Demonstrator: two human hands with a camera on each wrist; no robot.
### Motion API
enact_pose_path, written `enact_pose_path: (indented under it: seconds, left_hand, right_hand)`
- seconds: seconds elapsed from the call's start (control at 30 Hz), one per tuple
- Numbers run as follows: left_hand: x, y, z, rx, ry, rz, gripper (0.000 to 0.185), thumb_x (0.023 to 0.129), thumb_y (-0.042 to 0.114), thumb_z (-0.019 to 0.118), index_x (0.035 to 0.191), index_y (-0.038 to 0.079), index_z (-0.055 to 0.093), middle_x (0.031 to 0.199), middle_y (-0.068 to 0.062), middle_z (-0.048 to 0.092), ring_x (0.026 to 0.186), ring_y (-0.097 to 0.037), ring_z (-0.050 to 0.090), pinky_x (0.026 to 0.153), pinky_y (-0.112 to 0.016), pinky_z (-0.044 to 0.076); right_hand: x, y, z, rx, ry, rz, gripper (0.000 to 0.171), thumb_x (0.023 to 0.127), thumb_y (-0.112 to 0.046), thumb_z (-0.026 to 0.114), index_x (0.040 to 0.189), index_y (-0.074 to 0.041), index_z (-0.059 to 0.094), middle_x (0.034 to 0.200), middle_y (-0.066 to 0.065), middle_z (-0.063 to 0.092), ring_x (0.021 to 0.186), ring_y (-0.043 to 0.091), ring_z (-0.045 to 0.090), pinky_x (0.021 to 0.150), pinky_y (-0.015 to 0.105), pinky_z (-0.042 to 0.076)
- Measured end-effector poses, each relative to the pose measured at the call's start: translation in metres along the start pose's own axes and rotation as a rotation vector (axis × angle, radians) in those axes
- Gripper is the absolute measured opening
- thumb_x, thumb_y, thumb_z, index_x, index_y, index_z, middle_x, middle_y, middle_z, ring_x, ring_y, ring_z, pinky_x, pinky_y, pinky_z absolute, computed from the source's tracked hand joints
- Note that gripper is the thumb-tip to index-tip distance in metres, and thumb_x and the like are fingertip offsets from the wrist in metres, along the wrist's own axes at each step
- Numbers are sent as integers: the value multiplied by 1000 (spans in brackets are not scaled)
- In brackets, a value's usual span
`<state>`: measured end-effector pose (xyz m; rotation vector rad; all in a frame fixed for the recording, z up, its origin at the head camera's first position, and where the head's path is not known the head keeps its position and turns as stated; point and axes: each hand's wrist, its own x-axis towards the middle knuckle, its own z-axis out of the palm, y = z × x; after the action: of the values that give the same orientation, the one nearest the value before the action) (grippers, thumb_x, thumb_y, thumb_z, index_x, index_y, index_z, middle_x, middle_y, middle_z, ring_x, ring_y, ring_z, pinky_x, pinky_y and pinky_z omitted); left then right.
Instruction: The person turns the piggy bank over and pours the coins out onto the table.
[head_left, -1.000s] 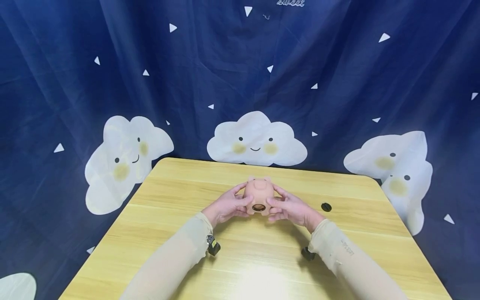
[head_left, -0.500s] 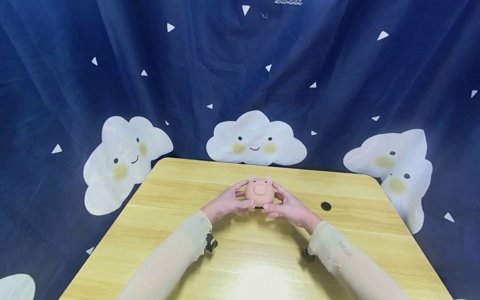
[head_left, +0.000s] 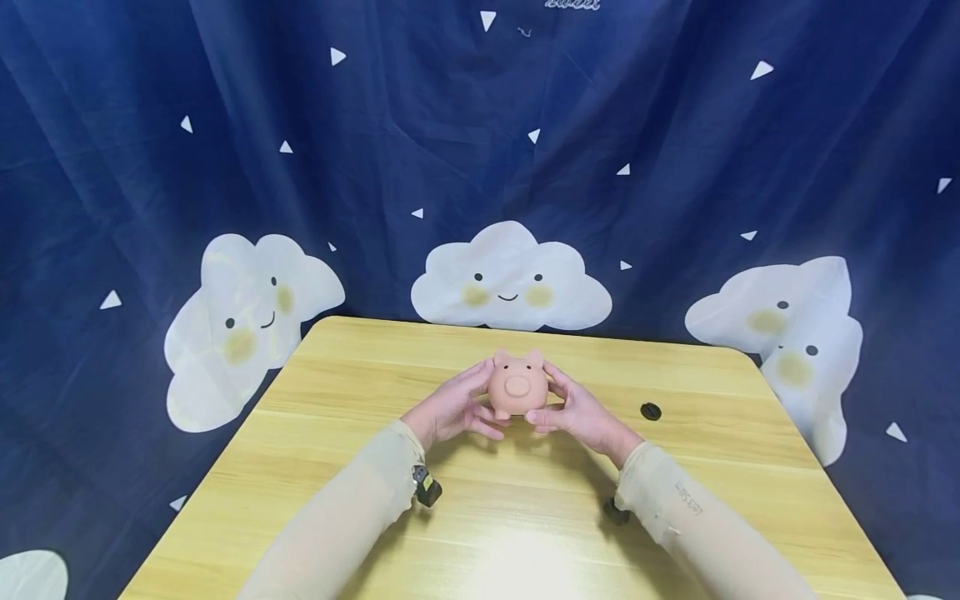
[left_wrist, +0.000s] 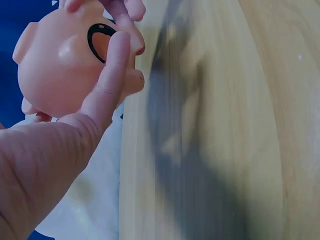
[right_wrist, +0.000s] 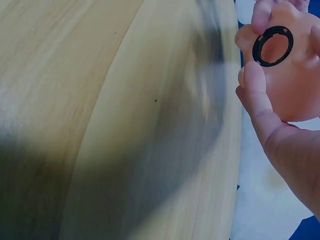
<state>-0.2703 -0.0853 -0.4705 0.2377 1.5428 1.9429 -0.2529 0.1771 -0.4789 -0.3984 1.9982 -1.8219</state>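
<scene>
A pink piggy bank (head_left: 517, 387) is held up over the middle of the table, its snout and eyes facing the head camera. On its underside a black-rimmed round opening (right_wrist: 273, 46) shows in both wrist views. My left hand (head_left: 457, 408) holds the bank's left side, the thumb (left_wrist: 117, 52) lying across the edge of that opening in the left wrist view. From the other side my right hand (head_left: 585, 417) grips it, with the thumb (right_wrist: 255, 82) beside the black rim and the other fingers partly hidden behind the body.
A small black round cap (head_left: 651, 412) lies on the wooden table (head_left: 360, 392), right of my right hand. Behind the table's far edge hangs a dark blue curtain (head_left: 450, 125) with white smiling clouds.
The piggy bank has tipped so its face turns toward the head camera and its bottom opening faces downward. My left thumb has shifted from the front to lower under the body.
</scene>
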Motion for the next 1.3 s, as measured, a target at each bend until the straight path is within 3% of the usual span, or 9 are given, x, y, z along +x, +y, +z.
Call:
enact_pose_path:
  seconds: [0.13,0.23,0.4,0.53,0.8,0.9,1.07,1.2,1.3]
  left_hand:
    - [0,-1,3,-22,36,-10,65,110,62,43,168,33,32,177,-15,26,132,-67,53,102,-72,55]
    - [2,-3,6,-48,93,-24,66,109,56,52,168,32,33,172,-18,34,129,-63,56,104,-72,54]
    - [3,-6,12,-99,203,-41,73,104,40,68,168,31,34,159,-27,46,115,-50,65,104,-70,55]
    - [1,-6,13,-107,246,-42,76,102,34,72,168,28,36,154,-31,48,113,-49,66,101,-68,58]
    - [-1,-7,15,-114,287,-29,81,100,31,75,169,26,33,150,-32,50,100,-40,68,99,-63,61]
    - [-3,-7,15,-101,292,-9,82,100,31,75,169,25,31,146,-33,52,95,-37,69,94,-60,64]
    - [-4,-6,16,-50,287,32,82,100,31,75,169,26,32,146,-32,55,89,-30,70,89,-56,67]
    - [-4,-6,15,-18,268,64,82,100,29,74,169,26,31,158,-25,52,88,-27,69,94,-60,64]
    - [-4,-8,14,-2,258,85,80,101,25,73,169,26,31,166,-21,46,90,-27,70,97,-64,62]
  right_hand:
    - [0,2,2,-20,-2,-16,106,94,-11,82,173,-30,14,170,25,33,128,49,66,102,61,61]
    - [0,4,4,-34,-1,-30,104,94,-9,82,173,-33,17,169,24,35,129,54,63,100,61,61]
    - [1,5,8,-75,16,-37,104,93,-12,84,172,-32,20,169,21,36,124,44,69,98,52,64]
    - [2,6,9,-94,13,-32,103,95,-15,83,173,-30,18,170,18,36,122,37,71,97,46,65]
    - [2,1,9,-107,14,-16,76,111,-36,60,173,-25,19,170,21,35,106,29,74,102,43,63]
    - [3,-1,10,-90,26,-10,75,111,-35,59,173,-22,19,173,21,30,112,30,72,107,46,60]
    - [4,-3,13,-54,74,20,84,109,-32,63,170,-1,15,176,24,21,129,33,66,112,42,57]
    - [6,-2,13,27,89,61,84,108,-28,66,167,8,17,171,29,30,130,30,65,110,34,58]
    - [7,-1,11,96,63,89,82,109,-24,64,168,6,15,161,33,43,122,25,70,109,32,59]
